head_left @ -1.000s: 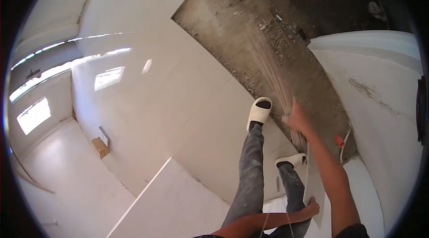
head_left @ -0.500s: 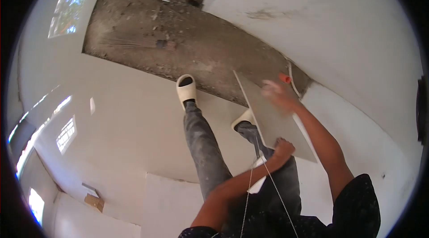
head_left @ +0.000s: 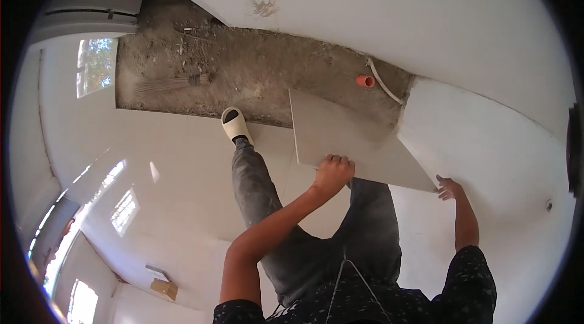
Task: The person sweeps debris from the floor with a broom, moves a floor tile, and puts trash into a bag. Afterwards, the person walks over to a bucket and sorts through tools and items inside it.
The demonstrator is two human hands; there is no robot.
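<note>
Head view: the left hand [head_left: 334, 173] is closed over the near edge of a large pale floor tile [head_left: 353, 135], its fingers curled onto the upper face. At the tile's right corner is the right hand [head_left: 449, 188], fingers somewhat parted; whether they pinch that corner or merely touch it, I cannot tell. The tile reaches across the near edge of the bare dirt strip [head_left: 274, 59], toward the strip's right end; whether any part of it rests on the ground is unclear.

Near the strip's right corner, an orange pipe end [head_left: 365, 81] stands beside a curved white pipe [head_left: 383, 82]. A twig broom [head_left: 173, 82] lies on the dirt near the strip's left edge (its dark binding points toward the middle). One cream slide sandal [head_left: 235, 124] is at the strip's near edge, left of the tile. Farther back on the pale floor [head_left: 188, 166] is a cardboard box [head_left: 164, 289].
</note>
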